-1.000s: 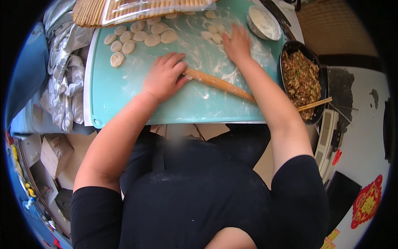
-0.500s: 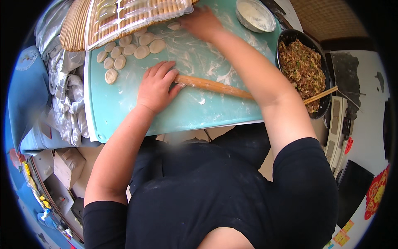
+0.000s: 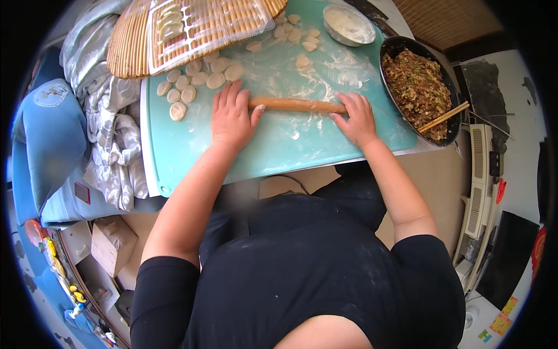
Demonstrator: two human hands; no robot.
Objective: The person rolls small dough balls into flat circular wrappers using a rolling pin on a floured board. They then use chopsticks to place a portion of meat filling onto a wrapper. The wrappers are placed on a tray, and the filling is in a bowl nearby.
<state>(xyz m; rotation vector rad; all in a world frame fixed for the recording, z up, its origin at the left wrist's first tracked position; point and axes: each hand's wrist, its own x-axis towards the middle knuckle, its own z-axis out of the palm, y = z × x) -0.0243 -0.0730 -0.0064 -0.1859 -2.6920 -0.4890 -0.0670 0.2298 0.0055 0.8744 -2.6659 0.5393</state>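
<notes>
A wooden rolling pin (image 3: 297, 105) lies crosswise on the floured green board (image 3: 261, 148). My left hand (image 3: 233, 116) covers its left end, fingers reaching forward and thumb on the near side. At the other end my right hand (image 3: 358, 119) holds it likewise, thumb toward the middle. Whether a piece of dough lies under the pin cannot be made out. Several round flat dough wrappers (image 3: 216, 79) are spread beyond my left hand. Small dough pieces (image 3: 294, 36) lie at the far side, with a single one (image 3: 303, 61) closer to the pin.
A plastic tray with a few dumplings (image 3: 170, 23) rests on a woven reed mat (image 3: 125, 46) at the far left. Far right stand a bowl of flour (image 3: 349, 24) and a black pan of minced filling (image 3: 415, 81), with chopsticks (image 3: 444, 116) across its rim. Grey cloth (image 3: 119, 139) hangs at left.
My right hand has come back from the far side of the board onto the right end of the rolling pin. The pin now lies more level; my left hand has stayed on its end.
</notes>
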